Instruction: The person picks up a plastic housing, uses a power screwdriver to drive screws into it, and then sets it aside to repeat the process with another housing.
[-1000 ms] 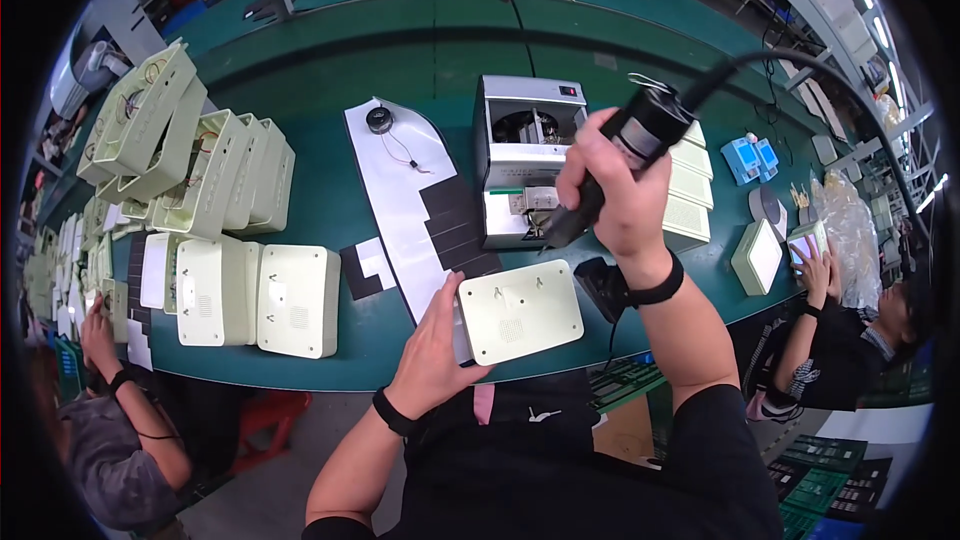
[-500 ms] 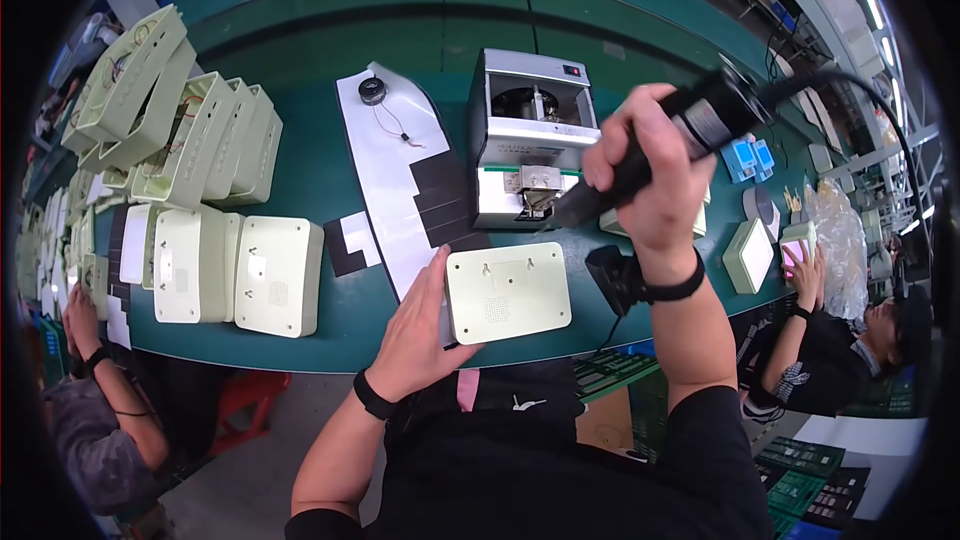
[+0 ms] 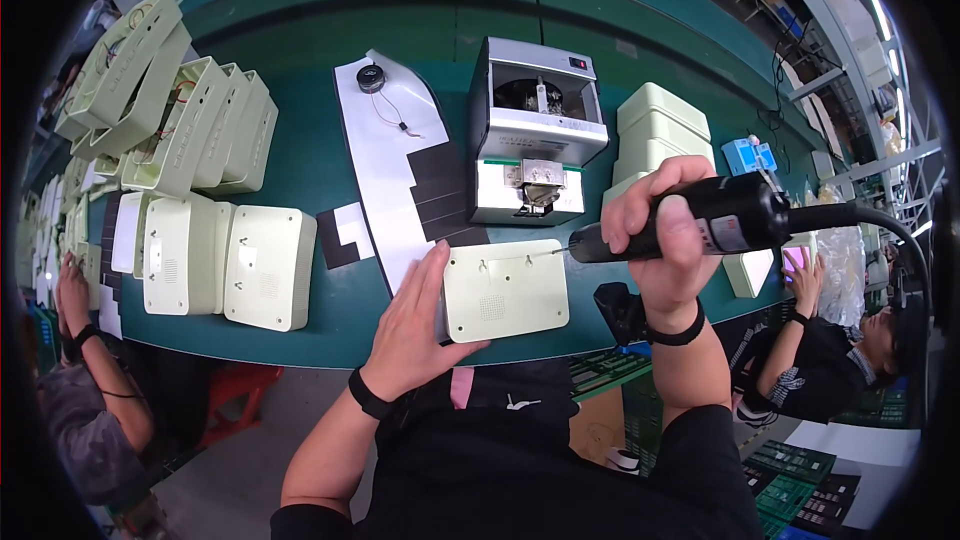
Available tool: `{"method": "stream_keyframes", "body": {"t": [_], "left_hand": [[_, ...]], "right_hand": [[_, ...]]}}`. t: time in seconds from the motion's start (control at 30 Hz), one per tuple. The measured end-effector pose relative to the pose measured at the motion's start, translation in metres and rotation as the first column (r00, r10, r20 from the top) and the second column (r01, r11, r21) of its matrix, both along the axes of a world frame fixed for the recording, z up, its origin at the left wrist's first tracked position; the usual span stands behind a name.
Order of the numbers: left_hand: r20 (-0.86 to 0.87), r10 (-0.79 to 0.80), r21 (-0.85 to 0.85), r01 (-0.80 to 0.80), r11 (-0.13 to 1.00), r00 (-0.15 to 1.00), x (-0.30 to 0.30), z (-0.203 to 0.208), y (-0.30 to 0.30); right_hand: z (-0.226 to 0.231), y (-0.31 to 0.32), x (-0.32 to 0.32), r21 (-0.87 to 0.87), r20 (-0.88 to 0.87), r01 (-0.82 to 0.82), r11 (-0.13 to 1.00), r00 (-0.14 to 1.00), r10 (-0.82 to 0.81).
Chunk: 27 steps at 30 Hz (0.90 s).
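Observation:
A pale green plastic housing [image 3: 530,298] lies on the table before me, its screw-hole side up, with corner holes, a speaker grille and two keyhole slots. My left hand [image 3: 405,325] is closed on its left side, fingers along the edge and thumb at the near edge. My right hand [image 3: 672,240] is wrapped round a black corded electric screwdriver [image 3: 738,212], held nearly level and pointing left. The thin bit is at the housing's far right corner; whether it touches the hole I cannot tell. Behind the housing stands a grey screw feeder [image 3: 540,145].
Two similar housings [image 3: 268,275] lie at the left, beside stacked open shells [image 3: 190,135] with wires. A white sheet [image 3: 385,175] bears a small black speaker [image 3: 370,78]. Closed housings [image 3: 660,125] are piled right of the feeder. Co-workers' hands [image 3: 803,278] work at both sides.
My right hand has brought the screwdriver down from near the feeder's front to the housing's far right corner, tilting it closer to level. My left hand stays on the housing.

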<state>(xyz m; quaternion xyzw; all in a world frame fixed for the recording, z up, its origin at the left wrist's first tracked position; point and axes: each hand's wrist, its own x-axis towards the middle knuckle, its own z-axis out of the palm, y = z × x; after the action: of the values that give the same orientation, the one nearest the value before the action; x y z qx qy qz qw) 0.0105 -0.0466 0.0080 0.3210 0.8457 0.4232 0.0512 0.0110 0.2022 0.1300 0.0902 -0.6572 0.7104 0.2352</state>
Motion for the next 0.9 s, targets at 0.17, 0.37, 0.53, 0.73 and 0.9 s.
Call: {"method": "stream_keyframes", "body": {"t": [0.17, 0.37, 0.53, 0.73, 0.9], "left_hand": [[-0.020, 0.004, -0.024, -0.005, 1.000, 1.000, 0.001, -0.001, 0.000], [-0.011, 0.009, -0.035, -0.009, 0.999, 1.000, -0.001, -0.003, -0.002], [-0.010, 0.004, -0.027, -0.004, 1.000, 1.000, -0.001, -0.002, 0.000], [-0.035, 0.003, -0.042, -0.004, 0.999, 0.999, -0.004, 0.008, 0.000], [0.014, 0.013, -0.068, -0.012, 0.998, 1.000, -0.002, 0.014, 0.007]], "right_hand": [[-0.026, -0.002, -0.004, 0.030, 0.056, -0.017, 0.999, 0.998, 0.015], [-0.031, -0.002, -0.005, -0.042, 0.054, -0.030, 0.999, 0.998, 0.032], [-0.032, -0.002, 0.000, -0.027, 0.032, -0.031, 0.999, 0.999, 0.032], [-0.009, -0.002, -0.008, 0.011, 0.049, -0.005, 1.000, 0.999, 0.005], [0.023, -0.008, -0.028, -0.055, -0.085, -0.002, 0.998, 0.996, -0.003]]}}
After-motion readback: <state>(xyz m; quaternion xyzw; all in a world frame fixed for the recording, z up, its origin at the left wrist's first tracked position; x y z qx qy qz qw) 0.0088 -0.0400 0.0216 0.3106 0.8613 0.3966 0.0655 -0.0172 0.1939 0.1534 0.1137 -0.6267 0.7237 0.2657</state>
